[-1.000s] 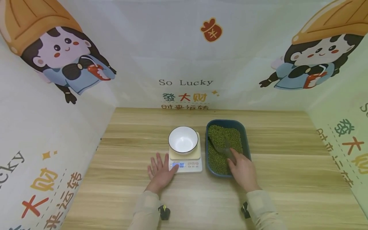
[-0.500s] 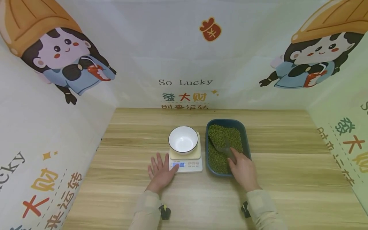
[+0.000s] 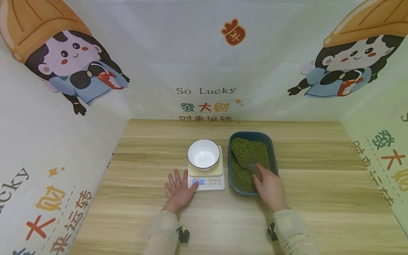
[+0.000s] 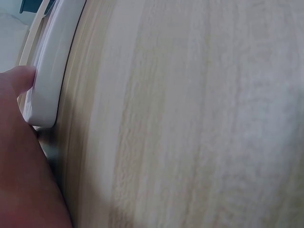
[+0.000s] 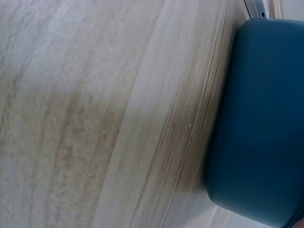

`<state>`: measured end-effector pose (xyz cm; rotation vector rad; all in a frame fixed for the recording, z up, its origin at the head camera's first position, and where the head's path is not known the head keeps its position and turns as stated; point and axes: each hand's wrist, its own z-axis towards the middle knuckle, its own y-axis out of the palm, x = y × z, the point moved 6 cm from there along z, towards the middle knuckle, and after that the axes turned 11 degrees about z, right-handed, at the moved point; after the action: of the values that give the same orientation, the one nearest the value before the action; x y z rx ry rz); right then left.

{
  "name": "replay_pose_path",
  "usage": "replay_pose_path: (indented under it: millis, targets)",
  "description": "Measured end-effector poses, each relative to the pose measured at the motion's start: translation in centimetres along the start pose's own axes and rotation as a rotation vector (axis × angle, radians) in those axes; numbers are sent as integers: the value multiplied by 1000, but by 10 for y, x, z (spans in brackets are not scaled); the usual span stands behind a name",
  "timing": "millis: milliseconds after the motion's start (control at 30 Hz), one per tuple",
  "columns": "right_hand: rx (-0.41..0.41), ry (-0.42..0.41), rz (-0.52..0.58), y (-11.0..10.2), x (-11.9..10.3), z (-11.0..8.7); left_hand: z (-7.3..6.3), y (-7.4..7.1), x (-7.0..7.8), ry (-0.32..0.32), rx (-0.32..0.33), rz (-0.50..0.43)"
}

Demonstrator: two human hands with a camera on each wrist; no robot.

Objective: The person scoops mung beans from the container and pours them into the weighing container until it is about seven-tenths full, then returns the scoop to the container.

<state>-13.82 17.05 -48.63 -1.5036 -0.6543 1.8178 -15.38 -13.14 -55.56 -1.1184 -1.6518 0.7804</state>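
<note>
A white bowl (image 3: 203,154) with a dark rim stands on a kitchen scale (image 3: 218,185), whose lit display shows 0.0. My left hand (image 3: 180,193) lies at the scale's left front corner, fingers spread and straight, thumb over the display's left part. In the left wrist view that thumb meets the side of the white scale (image 4: 52,71). To the right, a dark blue tub (image 3: 270,150) holds green mung beans (image 3: 247,144). My right hand (image 3: 271,186) reaches over its near right rim and grips the handle of a dark grey scoop (image 3: 243,165). The scoop's blade lies among the beans.
A wood-grain tabletop (image 3: 153,141) carries everything. Cloth walls printed with cartoon figures and lettering enclose it at the back (image 3: 267,88) and both sides. Right beside the scale stands the tub, a narrow gap between them. A small black device (image 3: 183,234) sits at the left wrist.
</note>
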Motion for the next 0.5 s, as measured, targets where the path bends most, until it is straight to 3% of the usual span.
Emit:
replay_pose_path:
  millis: [500]
  targets:
    - [-13, 18, -9, 3, 3, 0, -1, -1, 1, 2, 7, 3]
